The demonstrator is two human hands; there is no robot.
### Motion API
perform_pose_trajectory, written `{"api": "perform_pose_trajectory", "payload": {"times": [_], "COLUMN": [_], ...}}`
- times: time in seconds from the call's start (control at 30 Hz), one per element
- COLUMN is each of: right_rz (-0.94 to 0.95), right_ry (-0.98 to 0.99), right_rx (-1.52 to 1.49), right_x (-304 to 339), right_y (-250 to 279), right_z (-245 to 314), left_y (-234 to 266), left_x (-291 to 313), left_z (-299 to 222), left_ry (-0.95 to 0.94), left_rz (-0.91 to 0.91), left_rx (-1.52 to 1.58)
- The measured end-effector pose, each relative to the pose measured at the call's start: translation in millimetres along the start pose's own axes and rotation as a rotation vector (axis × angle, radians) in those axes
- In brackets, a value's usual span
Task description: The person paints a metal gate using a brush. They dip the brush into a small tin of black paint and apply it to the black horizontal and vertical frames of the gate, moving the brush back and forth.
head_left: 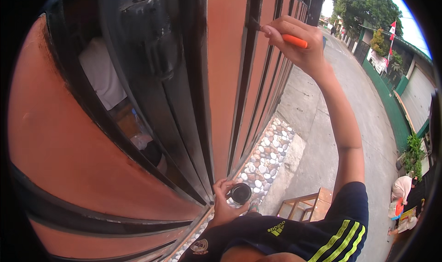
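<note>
My right hand [299, 41] is raised at the upper right, its fingers closed around the orange handle of a paintbrush [294, 40]. The brush's dark tip meets a black upright strip [251, 36] of the fence, between orange-brown panels [225, 55]. Low down, close to my body, my left hand [225, 202] curls around a small round pot of dark paint [241, 193], whose open top faces up. The far side of the pot is visible, but some of my left fingers are hidden behind it.
A black metal gate latch [154, 46] is at the upper left of the fence. Pebbles [267, 161] line its foot. A wooden stool [306, 207] stands beside me on the concrete road [343, 96]. At the far right a person [401, 190] is near a green wall [386, 96].
</note>
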State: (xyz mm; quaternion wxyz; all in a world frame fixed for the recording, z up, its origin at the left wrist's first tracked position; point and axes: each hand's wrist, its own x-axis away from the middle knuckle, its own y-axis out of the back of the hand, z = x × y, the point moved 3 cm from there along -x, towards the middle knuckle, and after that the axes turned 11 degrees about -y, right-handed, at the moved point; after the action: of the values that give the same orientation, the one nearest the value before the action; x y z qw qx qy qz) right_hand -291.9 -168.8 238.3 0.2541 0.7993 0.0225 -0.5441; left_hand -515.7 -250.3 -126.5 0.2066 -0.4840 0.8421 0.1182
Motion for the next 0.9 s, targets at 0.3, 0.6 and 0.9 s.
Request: {"api": "perform_pose_trajectory", "payload": {"times": [0.3,0.6,0.9], "right_rz": [-0.226,-0.101,0.356], "right_ry": [0.117,-0.136,-0.589], "right_rx": [0.077,-0.329,-0.927], "right_x": [-1.1,9.8,123.7], "right_y": [6.8,23.5,5.1], "right_z": [4.2,-4.6,115.2], "left_y": [5.3,9.0,18.1], "left_x": [0.5,-6.2,-33.0], "left_z": [-0.9,5.7,7.9], "left_ry": [0.015,-0.078,-0.149], "left_rz": [-0.018,-0.025,-0.074], "left_rx": [-0.005,-0.009,-0.088]}}
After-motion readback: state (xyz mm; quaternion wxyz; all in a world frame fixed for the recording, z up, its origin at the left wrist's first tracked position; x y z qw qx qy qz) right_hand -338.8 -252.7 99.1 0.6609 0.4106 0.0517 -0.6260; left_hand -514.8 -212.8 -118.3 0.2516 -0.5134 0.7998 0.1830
